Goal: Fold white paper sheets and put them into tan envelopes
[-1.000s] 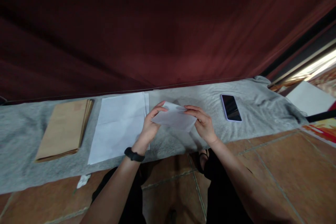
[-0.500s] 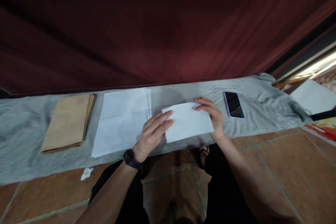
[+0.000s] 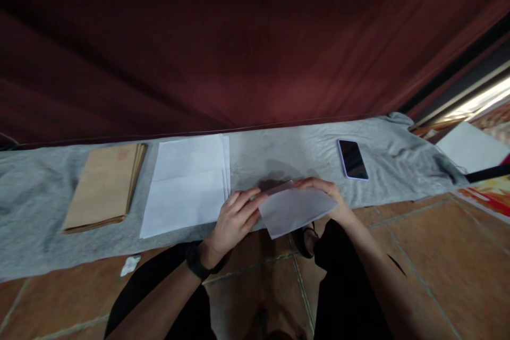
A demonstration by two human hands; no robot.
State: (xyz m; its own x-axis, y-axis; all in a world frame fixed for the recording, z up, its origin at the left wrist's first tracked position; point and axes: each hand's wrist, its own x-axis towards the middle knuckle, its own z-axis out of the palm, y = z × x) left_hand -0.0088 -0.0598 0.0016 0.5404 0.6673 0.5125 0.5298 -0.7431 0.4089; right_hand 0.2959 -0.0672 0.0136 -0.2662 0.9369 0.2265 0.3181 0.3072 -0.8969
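Note:
A folded sheet of white paper (image 3: 297,210) is held between my two hands at the front edge of the grey cloth. My left hand (image 3: 237,218) grips its left end, fingers closed over the edge. At the paper's far right side, my right hand (image 3: 324,194) has its fingers curled along the top edge, partly hidden behind the sheet. The paper is tilted, its lower flap hanging towards me past the cloth. Left of my hands lies a stack of white paper sheets (image 3: 187,183), slightly fanned at the right side.
A pile of brown envelopes (image 3: 101,186) lies at the left on the grey cloth (image 3: 263,154). To the right is a phone (image 3: 353,159) with a purple case. A dark red curtain (image 3: 255,53) hangs behind. A crumpled white scrap (image 3: 130,264) is on the tiled floor (image 3: 422,239).
Both hands have drawn the folded paper towards me and lower. It has tipped from lying nearly flat to a tilt, its near flap now hanging down.

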